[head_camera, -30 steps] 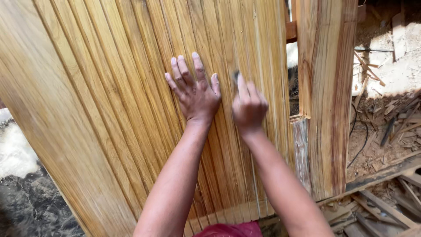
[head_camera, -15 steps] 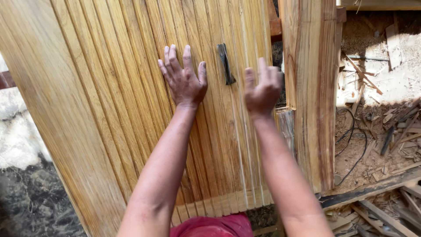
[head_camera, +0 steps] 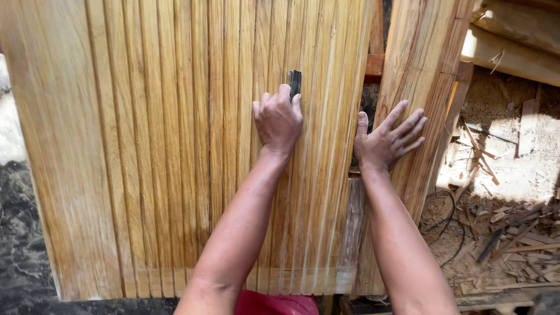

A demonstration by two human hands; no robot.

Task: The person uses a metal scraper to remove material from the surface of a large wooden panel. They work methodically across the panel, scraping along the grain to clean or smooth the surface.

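Rough dark ground (head_camera: pixel 23 256) fills the lower left of the frame, and sunlit dirt strewn with wood scraps and offcuts (head_camera: pixel 513 233) fills the right. Between them a large yellow-brown wooden panel cut with long vertical grooves (head_camera: pixel 146 146) takes up most of the view. The left hand (head_camera: pixel 278 119), centre frame, lies curled with its fingers closed around a small dark flat tool (head_camera: pixel 295 82), pressed against a groove near the panel's upper middle, seemingly so the tool follows the channel. The right hand (head_camera: pixel 386 142) is open, fingers spread, holding nothing; its palm rests flat on the edge of a tall leaning plank of the same wood (head_camera: pixel 420 70), seemingly to brace it. No package, label or sign shows anywhere.
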